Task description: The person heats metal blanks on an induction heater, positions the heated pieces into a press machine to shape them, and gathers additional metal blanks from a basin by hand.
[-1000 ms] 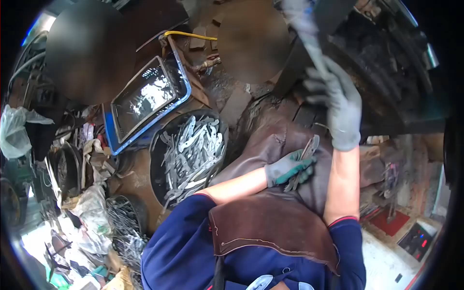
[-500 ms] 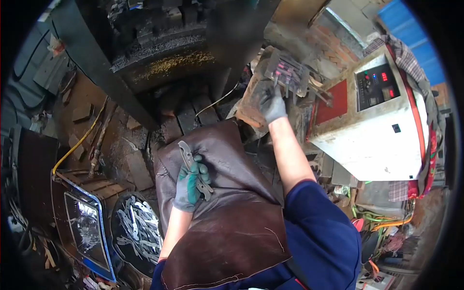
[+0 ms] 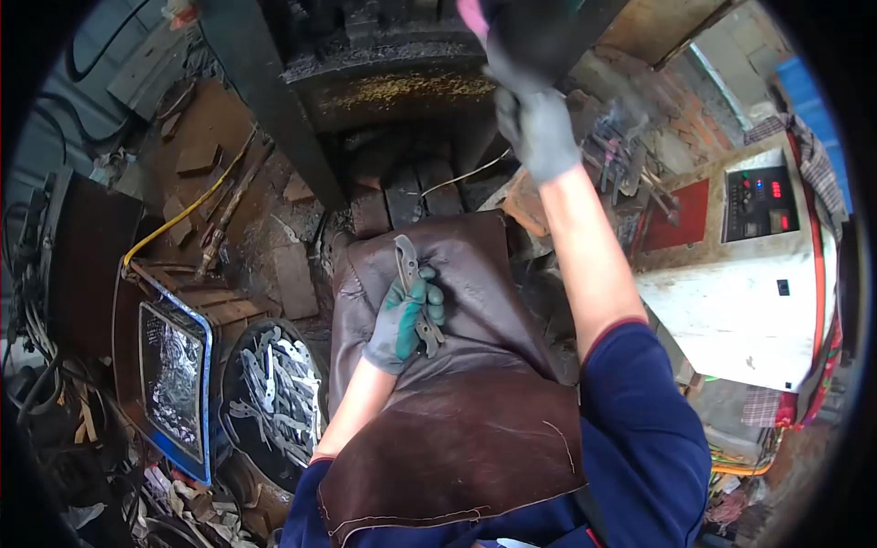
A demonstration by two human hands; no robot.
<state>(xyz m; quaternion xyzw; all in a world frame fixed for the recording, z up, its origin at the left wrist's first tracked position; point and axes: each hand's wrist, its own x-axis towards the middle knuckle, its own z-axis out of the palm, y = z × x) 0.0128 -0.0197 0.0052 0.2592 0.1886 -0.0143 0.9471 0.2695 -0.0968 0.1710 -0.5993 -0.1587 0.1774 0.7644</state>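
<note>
My left hand (image 3: 407, 315), in a grey and green glove, is closed around a flat grey metal piece (image 3: 407, 260) with a curved end and small holes. It rests above the brown leather apron on my lap. My right hand (image 3: 541, 132), in a grey glove, is raised in front of the dark press frame. Its fingers bend around the end of a metal piece that glows pink (image 3: 473, 16) at the top edge. A dark blur covers part of the fingers and the piece. Smoking metal bars (image 3: 621, 155) lie on the heating block to the right.
A round tub (image 3: 322, 384) of flat metal pieces stands at the lower left, beside a blue-edged framed panel (image 3: 208, 402). A white control cabinet (image 3: 740, 301) with red digits stands at the right. Bricks and a yellow hose (image 3: 187, 210) lie on the floor.
My right hand has moved from the heating block up and left toward the press, with a glowing piece. My left hand keeps its grip on the metal piece. The view has shifted left.
</note>
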